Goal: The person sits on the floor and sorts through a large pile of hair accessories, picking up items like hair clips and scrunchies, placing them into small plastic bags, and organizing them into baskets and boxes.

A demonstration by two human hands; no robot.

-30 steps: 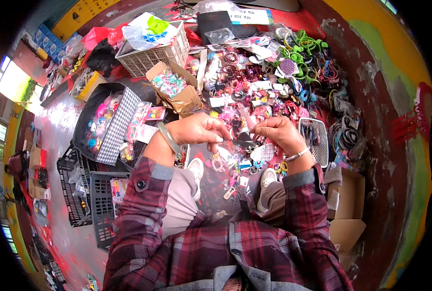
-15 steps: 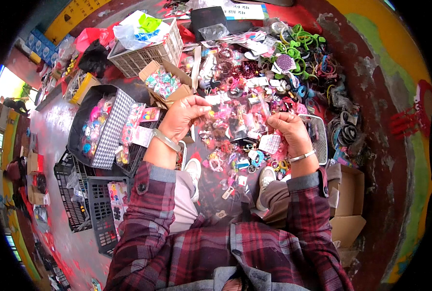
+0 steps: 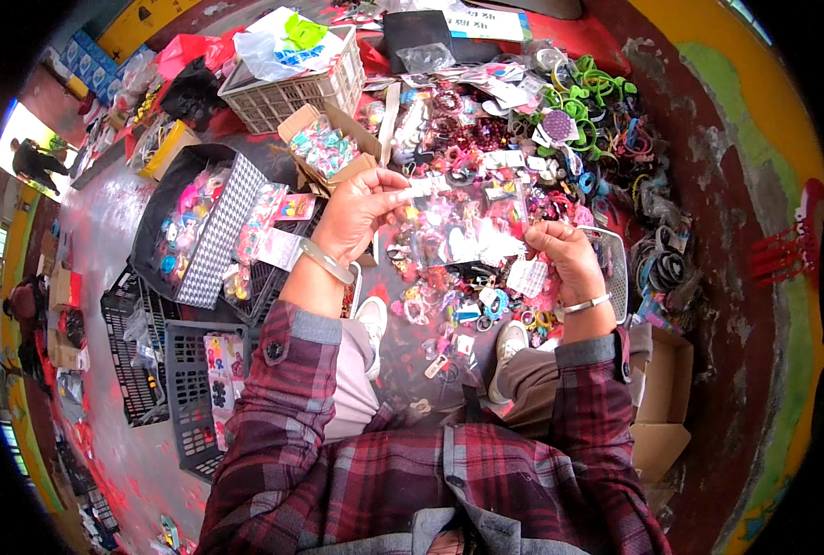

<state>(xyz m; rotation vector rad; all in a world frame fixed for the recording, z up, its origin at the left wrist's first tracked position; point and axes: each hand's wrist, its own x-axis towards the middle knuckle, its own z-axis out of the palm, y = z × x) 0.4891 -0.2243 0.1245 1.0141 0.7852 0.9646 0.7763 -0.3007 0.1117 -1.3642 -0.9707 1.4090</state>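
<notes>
A clear plastic bag (image 3: 427, 242) stretches between my two hands, above a heap of small hair accessories. My left hand (image 3: 364, 215) pinches its left edge with thumb and fingertips. Opposite, the fingers of my right hand (image 3: 565, 259) are closed at the bag's right side. A pale checked card (image 3: 527, 277) shows just below the right fingertips; whether that hand holds it too, I cannot tell. Through the bag, bright pink, white and yellow pieces show, and I cannot make out which lie inside it. The heap (image 3: 472, 129) of bands, clips and beads spreads beyond my hands.
Left stand a black bin with a houndstooth side (image 3: 220, 231), a dark plastic crate (image 3: 188, 370) and a carton of small packets (image 3: 330, 153). Farther back is a beige crate (image 3: 294, 97). Green hair bands (image 3: 590, 97) lie far right; an open carton (image 3: 664, 379) stands near right.
The clear bag is now spread flat between my hands. The whole view has shifted slightly, and a distant person now shows in the doorway at the far left.
</notes>
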